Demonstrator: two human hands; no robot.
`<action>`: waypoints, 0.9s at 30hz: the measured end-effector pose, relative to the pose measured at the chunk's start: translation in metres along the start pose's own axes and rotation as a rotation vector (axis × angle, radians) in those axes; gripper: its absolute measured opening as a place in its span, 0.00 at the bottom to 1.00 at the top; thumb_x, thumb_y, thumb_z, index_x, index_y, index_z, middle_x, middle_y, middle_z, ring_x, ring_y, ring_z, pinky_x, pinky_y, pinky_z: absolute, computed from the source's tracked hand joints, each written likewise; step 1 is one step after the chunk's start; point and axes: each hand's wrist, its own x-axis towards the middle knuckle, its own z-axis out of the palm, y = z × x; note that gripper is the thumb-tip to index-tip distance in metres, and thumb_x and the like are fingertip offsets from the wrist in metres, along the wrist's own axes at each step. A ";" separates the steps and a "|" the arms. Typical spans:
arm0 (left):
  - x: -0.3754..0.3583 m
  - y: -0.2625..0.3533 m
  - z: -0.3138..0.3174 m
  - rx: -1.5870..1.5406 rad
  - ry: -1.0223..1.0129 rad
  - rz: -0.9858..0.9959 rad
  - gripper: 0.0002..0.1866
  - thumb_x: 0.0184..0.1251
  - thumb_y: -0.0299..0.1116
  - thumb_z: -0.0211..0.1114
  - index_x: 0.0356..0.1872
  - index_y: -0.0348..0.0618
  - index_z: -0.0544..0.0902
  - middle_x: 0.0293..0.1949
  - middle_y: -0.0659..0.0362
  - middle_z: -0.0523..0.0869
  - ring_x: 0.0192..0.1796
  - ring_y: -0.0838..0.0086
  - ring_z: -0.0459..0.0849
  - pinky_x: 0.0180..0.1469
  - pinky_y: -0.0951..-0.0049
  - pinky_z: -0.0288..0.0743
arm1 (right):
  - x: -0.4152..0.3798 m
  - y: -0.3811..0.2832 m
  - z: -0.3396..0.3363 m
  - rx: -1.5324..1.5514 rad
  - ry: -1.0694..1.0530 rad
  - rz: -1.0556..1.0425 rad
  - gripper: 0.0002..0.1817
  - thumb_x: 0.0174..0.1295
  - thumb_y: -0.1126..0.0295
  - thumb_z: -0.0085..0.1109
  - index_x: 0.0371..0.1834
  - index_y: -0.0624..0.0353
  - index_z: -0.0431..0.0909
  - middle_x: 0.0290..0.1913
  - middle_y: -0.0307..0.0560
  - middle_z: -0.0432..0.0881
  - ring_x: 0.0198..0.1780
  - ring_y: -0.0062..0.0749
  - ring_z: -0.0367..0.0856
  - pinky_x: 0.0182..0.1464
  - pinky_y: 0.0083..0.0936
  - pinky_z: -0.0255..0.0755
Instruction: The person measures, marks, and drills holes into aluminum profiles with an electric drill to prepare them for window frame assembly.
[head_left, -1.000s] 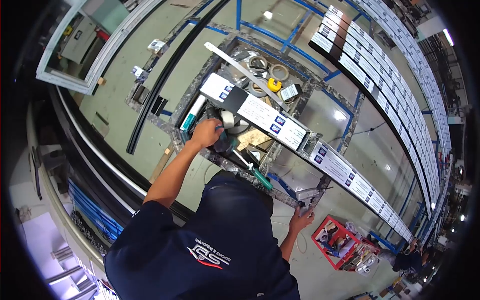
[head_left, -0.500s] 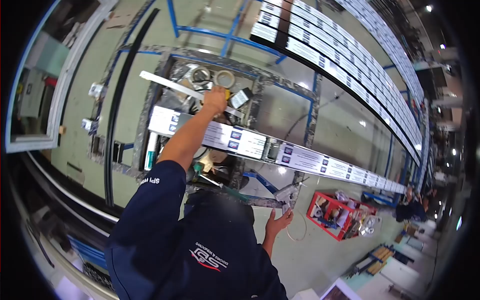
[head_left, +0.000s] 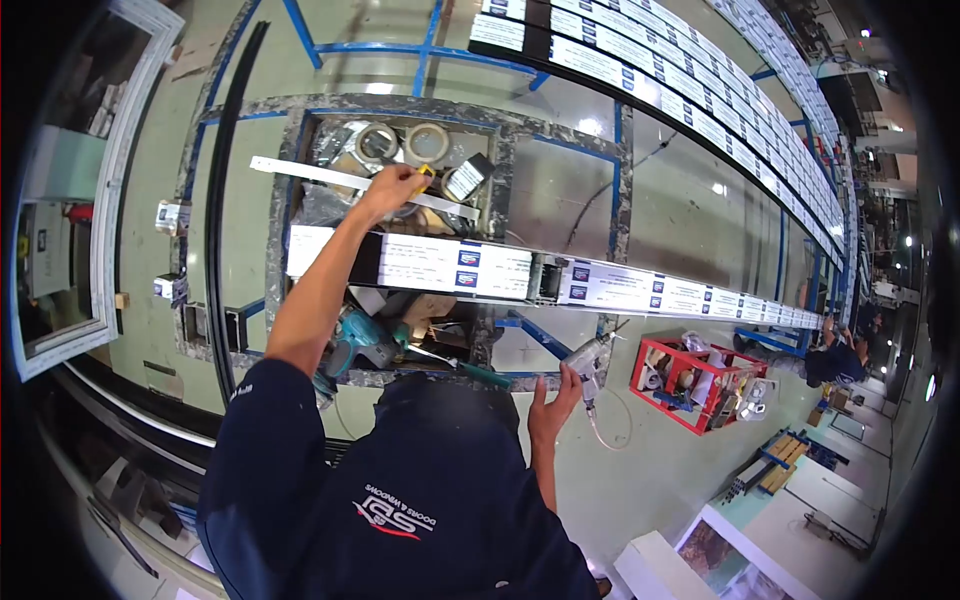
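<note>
My left hand (head_left: 393, 188) is closed on a small yellow object (head_left: 427, 171), most of it hidden by the fingers. Under that hand a flat white strip (head_left: 300, 170) lies slantwise over an open compartment. Two tape rolls (head_left: 428, 143) and a small box with a black top (head_left: 467, 178) are close by. Beneath my left forearm runs a long profile (head_left: 410, 265) covered in printed white film. My right hand (head_left: 556, 405) has thumb and fingers apart, fingertips right at the grip of a grey air tool (head_left: 592, 355), which sits at the frame corner with its hose hanging.
A teal power tool (head_left: 352, 338) and a green-handled screwdriver (head_left: 425, 352) lie in front of my torso. To the right on the floor stands a red crate (head_left: 700, 425) of parts. Film-covered profiles (head_left: 650, 90) fill the rack beyond. Another person (head_left: 838, 360) is at the far right.
My left hand has shifted left and slightly up with the yellow object. My right hand has moved up to the air tool. The view has turned a little, showing more of the teal power tool.
</note>
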 end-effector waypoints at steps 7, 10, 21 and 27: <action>-0.235 0.033 0.088 -0.459 -0.332 0.243 0.32 0.84 0.56 0.64 0.74 0.40 0.78 0.59 0.54 0.88 0.62 0.70 0.83 0.66 0.65 0.76 | 0.054 -0.135 0.006 0.965 -0.499 0.181 0.17 0.85 0.63 0.63 0.65 0.64 0.84 0.56 0.44 0.88 0.52 0.23 0.86 0.52 0.22 0.79; -0.294 0.045 0.127 -0.222 -0.286 0.298 0.27 0.82 0.55 0.68 0.64 0.41 0.77 0.47 0.48 0.89 0.50 0.59 0.90 0.54 0.58 0.82 | 0.050 -0.119 0.028 0.855 -0.639 0.138 0.15 0.84 0.63 0.64 0.60 0.64 0.87 0.49 0.42 0.89 0.49 0.22 0.85 0.52 0.23 0.79; -0.296 0.032 0.091 0.311 -0.478 0.394 0.29 0.77 0.62 0.68 0.54 0.44 0.87 0.40 0.45 0.92 0.45 0.44 0.93 0.48 0.47 0.83 | 0.053 -0.106 0.018 0.740 -1.183 0.257 0.16 0.71 0.73 0.76 0.39 0.54 0.71 0.39 0.36 0.76 0.39 0.21 0.83 0.40 0.25 0.86; -0.289 -0.021 0.055 0.236 -0.600 0.217 0.23 0.79 0.54 0.67 0.60 0.48 0.89 0.44 0.49 0.94 0.50 0.50 0.94 0.53 0.54 0.84 | 0.152 0.014 -0.092 1.158 -0.344 0.337 0.09 0.81 0.68 0.64 0.52 0.62 0.81 0.42 0.41 0.83 0.37 0.25 0.85 0.38 0.24 0.83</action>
